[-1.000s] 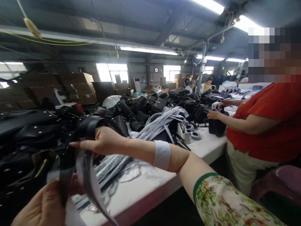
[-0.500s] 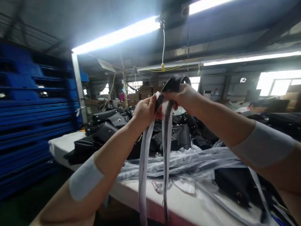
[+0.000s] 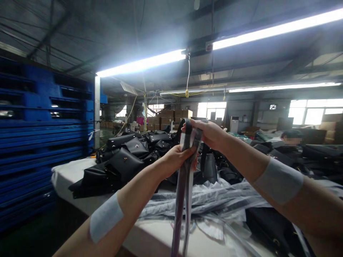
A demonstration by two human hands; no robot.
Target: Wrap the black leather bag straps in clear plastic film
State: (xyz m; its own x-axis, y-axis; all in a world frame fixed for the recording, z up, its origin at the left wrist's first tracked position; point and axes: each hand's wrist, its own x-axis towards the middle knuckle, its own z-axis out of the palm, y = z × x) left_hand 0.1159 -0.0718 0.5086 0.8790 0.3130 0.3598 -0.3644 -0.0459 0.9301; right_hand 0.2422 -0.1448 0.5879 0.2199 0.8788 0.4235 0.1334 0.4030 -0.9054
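Both my hands grip one long black strap (image 3: 183, 200), folded over so that two lengths hang down side by side. Whitish wrapping partly covers the lengths. My right hand (image 3: 210, 132) is closed on the strap near the bend at the top. Lower and to the left, my left hand (image 3: 175, 159) pinches the two lengths together, thumb in front. Beneath the strap, on the white-covered table (image 3: 150, 230), lies a heap of similar wrapped straps (image 3: 214, 198). Black bags (image 3: 125, 160) with small metal fittings are piled behind my hands.
Blue pallets (image 3: 40, 142) are stacked on the left beside a white post (image 3: 97, 110). At the right front lies another black bag (image 3: 268, 228). A person (image 3: 291, 137) is partly visible behind bags at the far right. Cardboard boxes (image 3: 167, 114) stand in the background.
My hands have come lower in view. My left hand has shifted right and down, bringing the two hanging lengths together, which were apart before. The view has tilted upward.
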